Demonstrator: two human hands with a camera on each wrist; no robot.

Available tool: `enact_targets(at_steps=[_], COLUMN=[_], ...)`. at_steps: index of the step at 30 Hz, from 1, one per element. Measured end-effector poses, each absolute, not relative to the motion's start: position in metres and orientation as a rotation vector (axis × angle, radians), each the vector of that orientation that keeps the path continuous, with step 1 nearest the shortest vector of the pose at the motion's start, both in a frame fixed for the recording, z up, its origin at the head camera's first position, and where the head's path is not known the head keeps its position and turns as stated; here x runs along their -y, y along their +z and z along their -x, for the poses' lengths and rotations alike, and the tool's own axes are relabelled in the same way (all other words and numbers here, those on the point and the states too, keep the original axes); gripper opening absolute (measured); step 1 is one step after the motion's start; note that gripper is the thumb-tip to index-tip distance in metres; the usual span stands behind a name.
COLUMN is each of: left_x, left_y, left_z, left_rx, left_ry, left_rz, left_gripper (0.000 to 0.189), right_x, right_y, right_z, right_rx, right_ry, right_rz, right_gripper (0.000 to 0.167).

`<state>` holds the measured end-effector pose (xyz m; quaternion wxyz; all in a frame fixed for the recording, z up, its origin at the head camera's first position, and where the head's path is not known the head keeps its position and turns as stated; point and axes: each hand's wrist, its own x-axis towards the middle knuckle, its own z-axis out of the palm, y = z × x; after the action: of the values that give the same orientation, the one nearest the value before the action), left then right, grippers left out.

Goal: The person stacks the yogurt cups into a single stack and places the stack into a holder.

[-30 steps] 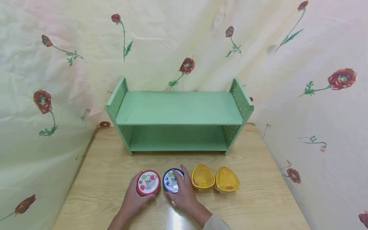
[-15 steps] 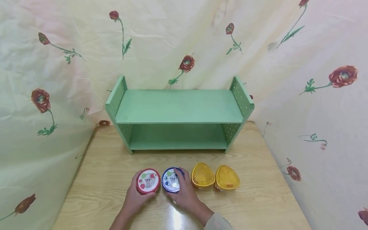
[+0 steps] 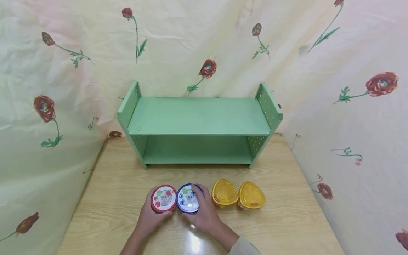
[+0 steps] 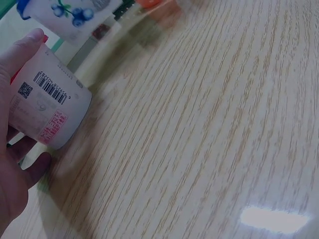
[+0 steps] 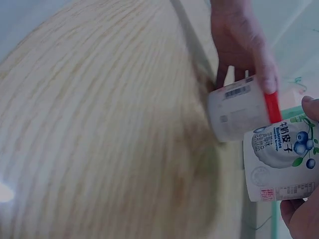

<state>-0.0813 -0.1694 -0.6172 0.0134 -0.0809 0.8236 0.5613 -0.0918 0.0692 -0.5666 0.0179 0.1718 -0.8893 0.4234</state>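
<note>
My left hand (image 3: 148, 214) grips a round white cup with a red lid (image 3: 164, 199), printed with strawberries. In the left wrist view my thumb lies near the lid of this strawberry cup (image 4: 50, 102), and its barcode side shows. My right hand (image 3: 205, 214) holds a matching cup with a blue lid (image 3: 186, 199) and blueberry print. Fingers and thumb curl round the blueberry cup (image 5: 281, 162) in the right wrist view. From above, the two lids sit side by side, touching or nearly so. Whether either cup is clear of the table, I cannot tell.
Two rounded-triangular containers with yellow lids, one nearer (image 3: 225, 192) and one farther right (image 3: 252, 195), stand right of my right hand. A green two-tier shelf (image 3: 199, 115) stands behind on the wooden table (image 3: 287, 219). Flower-printed cloth (image 3: 178, 42) surrounds it.
The blue-lidded cup has moved left with my right hand, narrowing the gap to the red-lidded cup. The left hand keeps its grip, nearly still. The head view has shifted slightly.
</note>
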Motion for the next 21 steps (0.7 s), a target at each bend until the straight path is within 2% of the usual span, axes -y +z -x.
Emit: enact_targets(at_steps=[21], left_x=[0.172], left_y=[-0.619], left_z=[0.084], left_rx=[-2.538], left_ry=[1.768], left_rz=[0.231], left_gripper=[0.117], right_x=[-0.057], right_y=[-0.520], right_z=[0.104], right_rx=[2.669], right_ry=[1.391], right_rz=[-0.549], right_gripper=[0.108])
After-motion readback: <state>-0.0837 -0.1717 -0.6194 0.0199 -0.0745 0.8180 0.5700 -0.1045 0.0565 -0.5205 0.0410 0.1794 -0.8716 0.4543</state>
